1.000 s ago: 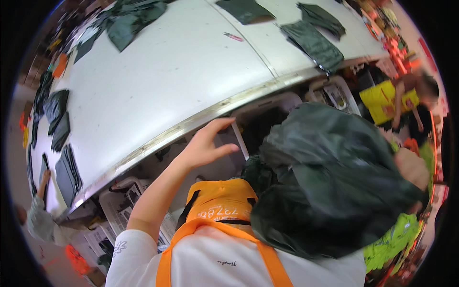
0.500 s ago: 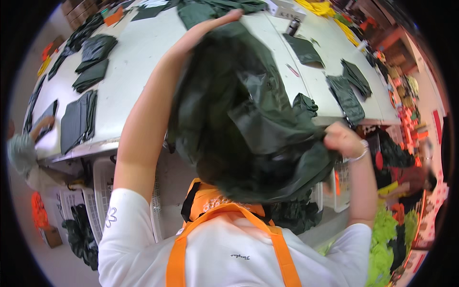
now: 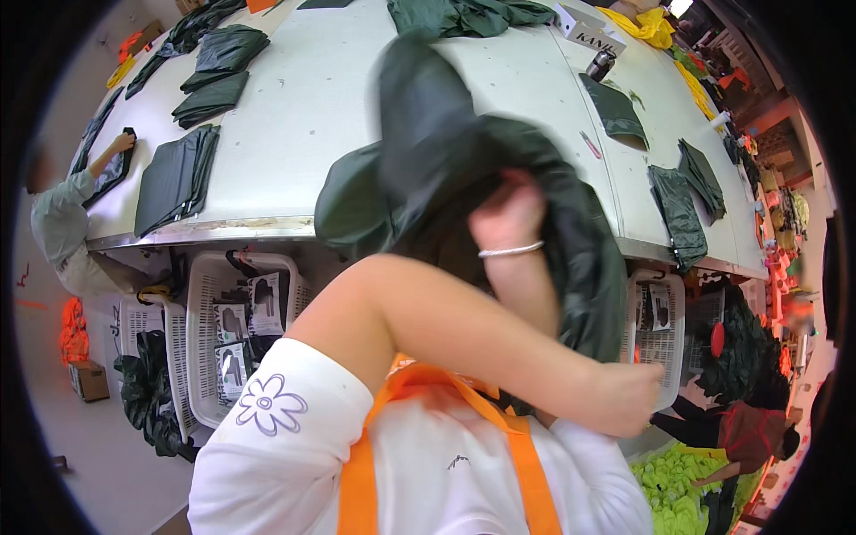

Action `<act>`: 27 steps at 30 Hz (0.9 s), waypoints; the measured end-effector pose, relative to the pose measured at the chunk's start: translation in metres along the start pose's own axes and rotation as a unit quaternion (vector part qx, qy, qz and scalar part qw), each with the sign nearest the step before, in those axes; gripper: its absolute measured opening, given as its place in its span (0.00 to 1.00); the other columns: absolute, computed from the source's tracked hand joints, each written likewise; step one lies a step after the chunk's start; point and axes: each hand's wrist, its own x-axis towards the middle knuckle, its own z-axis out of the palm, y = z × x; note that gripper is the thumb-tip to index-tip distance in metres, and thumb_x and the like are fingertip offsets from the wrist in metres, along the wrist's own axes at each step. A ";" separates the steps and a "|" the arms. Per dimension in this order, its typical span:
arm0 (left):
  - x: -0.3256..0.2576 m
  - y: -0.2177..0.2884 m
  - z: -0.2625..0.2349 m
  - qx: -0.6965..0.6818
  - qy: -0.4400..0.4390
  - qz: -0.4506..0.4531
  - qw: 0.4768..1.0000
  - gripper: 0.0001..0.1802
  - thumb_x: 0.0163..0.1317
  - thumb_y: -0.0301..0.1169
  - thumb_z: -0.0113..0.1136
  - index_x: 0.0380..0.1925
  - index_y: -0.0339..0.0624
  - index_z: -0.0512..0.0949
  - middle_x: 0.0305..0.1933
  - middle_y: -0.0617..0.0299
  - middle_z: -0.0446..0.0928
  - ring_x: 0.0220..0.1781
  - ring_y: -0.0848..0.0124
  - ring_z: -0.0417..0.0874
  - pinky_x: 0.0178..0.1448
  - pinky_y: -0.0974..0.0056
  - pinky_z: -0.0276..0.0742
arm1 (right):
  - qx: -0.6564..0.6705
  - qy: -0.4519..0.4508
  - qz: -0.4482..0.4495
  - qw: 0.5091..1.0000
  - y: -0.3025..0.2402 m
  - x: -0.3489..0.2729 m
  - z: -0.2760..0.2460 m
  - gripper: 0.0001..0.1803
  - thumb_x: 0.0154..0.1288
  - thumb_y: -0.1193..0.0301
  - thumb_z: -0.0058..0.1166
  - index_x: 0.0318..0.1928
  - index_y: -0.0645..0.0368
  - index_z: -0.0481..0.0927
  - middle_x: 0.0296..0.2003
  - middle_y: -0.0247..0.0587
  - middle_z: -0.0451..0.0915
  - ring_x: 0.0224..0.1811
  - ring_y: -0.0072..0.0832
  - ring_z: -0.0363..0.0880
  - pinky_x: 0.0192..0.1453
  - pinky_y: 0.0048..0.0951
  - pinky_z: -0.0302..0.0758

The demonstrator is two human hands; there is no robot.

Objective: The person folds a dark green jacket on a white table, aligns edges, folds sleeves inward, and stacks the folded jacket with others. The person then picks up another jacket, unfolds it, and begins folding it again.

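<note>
A dark green, shiny waterproof garment (image 3: 584,259) is held up in front of me, over the table's near edge. Its upper part is smeared by motion. My right hand (image 3: 510,217), with a pale bracelet at the wrist, is closed on the fabric; its fingertips are partly hidden in the folds. Crossing over my right arm, my left arm reaches to the right. My left hand (image 3: 620,397) is curled beside the garment's lower right edge, and what it may hold is hidden.
Folded dark green garments (image 3: 178,178) lie on the white table (image 3: 285,134), with more at the right. A can (image 3: 601,64) and a white box (image 3: 588,31) stand farther back. White baskets (image 3: 201,294) sit below the edge. One co-worker (image 3: 62,214) is at left, another (image 3: 753,437) at right.
My left arm has swung down and across to the right. My right hand has moved left and up with the garment, which has turned and no longer covers my apron's front as much.
</note>
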 end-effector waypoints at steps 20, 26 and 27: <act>-0.203 0.027 -0.081 -0.157 0.410 -0.611 0.659 0.36 0.48 0.40 0.69 0.56 0.38 0.68 0.57 0.46 0.70 0.58 0.56 0.70 0.63 0.57 0.64 | -0.807 -0.319 -0.054 0.494 -0.117 -0.091 -0.156 0.15 0.63 0.67 0.51 0.48 0.60 0.77 0.50 0.47 0.78 0.50 0.34 0.77 0.55 0.38 0.71; -0.198 0.097 -0.027 -0.280 0.313 -0.710 0.565 0.33 0.50 0.39 0.66 0.55 0.38 0.69 0.55 0.49 0.72 0.56 0.57 0.71 0.62 0.58 0.66 | -0.832 -0.094 0.099 0.538 -0.173 -0.182 -0.146 0.09 0.54 0.72 0.63 0.33 0.64 0.81 0.30 0.43 0.81 0.27 0.32 0.80 0.35 0.29 0.76; -0.201 0.097 -0.028 -0.270 0.310 -0.715 0.565 0.32 0.51 0.38 0.66 0.55 0.38 0.70 0.55 0.49 0.72 0.56 0.58 0.72 0.62 0.58 0.66 | -0.827 -0.101 0.002 0.553 -0.174 -0.189 -0.127 0.14 0.48 0.75 0.66 0.36 0.63 0.77 0.30 0.39 0.78 0.32 0.29 0.79 0.39 0.28 0.75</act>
